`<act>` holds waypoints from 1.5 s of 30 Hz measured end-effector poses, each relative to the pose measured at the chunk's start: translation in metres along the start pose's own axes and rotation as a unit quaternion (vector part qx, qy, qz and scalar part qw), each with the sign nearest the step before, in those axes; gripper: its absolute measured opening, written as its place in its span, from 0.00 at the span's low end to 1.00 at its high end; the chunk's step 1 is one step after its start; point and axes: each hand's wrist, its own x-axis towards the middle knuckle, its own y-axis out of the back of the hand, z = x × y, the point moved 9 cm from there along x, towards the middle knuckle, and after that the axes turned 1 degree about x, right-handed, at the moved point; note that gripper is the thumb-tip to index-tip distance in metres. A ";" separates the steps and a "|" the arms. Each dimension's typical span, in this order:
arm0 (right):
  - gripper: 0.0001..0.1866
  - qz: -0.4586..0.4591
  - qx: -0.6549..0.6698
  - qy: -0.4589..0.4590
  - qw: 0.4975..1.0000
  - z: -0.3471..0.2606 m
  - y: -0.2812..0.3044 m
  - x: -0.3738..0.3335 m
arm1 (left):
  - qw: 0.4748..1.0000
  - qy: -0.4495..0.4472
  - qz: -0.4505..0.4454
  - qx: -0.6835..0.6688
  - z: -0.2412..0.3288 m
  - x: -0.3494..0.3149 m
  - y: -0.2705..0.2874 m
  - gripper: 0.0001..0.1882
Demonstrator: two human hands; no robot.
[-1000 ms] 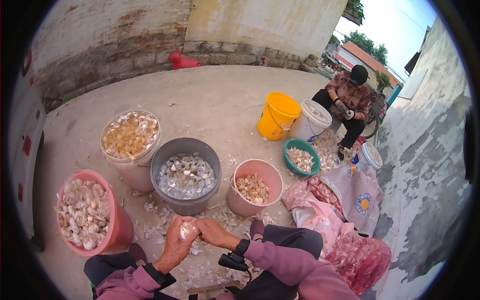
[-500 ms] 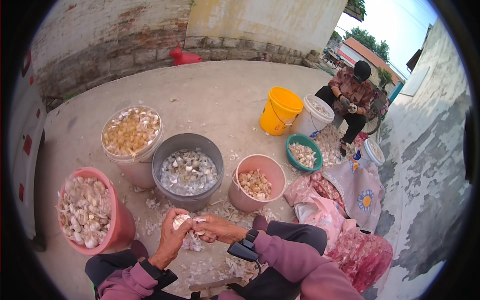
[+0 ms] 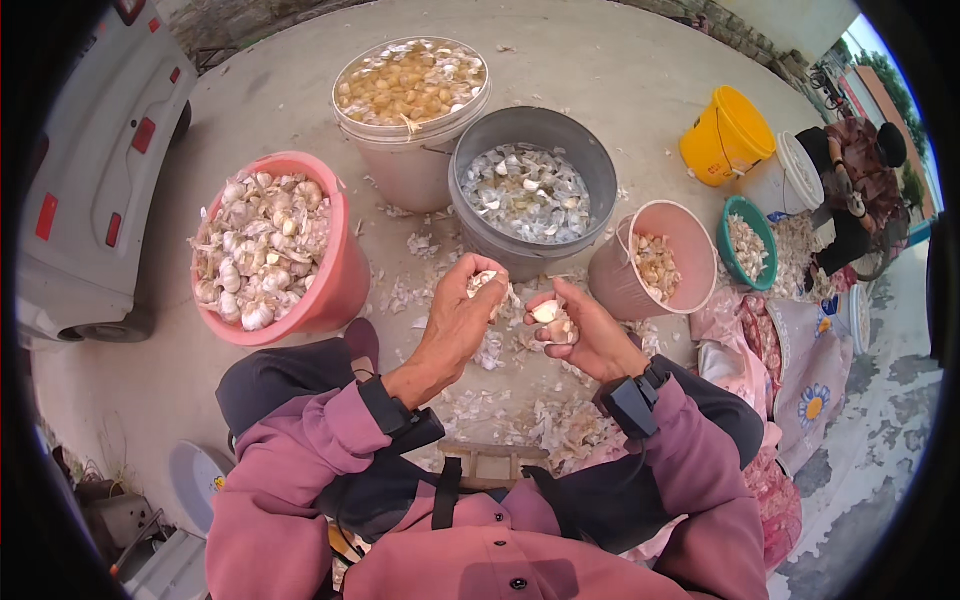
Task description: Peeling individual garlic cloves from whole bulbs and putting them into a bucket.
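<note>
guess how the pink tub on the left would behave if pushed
The pink tub would probably feel heavy, being heaped with garlic bulbs. The upper ones lie loose, so a jolt could roll some out. Its smooth-looking side may be slippery to grip.

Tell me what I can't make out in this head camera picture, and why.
All in the head view:
Garlic in the left hand: partly hidden by thumb and fingers.
Garlic pieces in the right hand: undersides hidden by the fingers.
Pink tub: lower contents hidden by the bulbs on top.
Co-worker's hands: too small to tell what they hold.
Van: cut off by the dark round edge.
</note>
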 end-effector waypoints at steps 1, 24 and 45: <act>0.22 0.020 -0.032 0.005 0.999 -0.005 0.005 0.001 | 0.999 -0.005 0.020 0.029 0.004 -0.001 0.004 0.09; 0.18 0.034 -0.554 0.461 0.692 -0.084 -0.083 -0.071 | 0.945 -0.204 -0.160 0.198 0.043 -0.012 -0.043 0.27; 0.07 0.055 -0.509 0.477 0.714 -0.061 -0.056 -0.058 | 0.930 -0.165 -0.219 0.244 0.036 -0.024 -0.061 0.40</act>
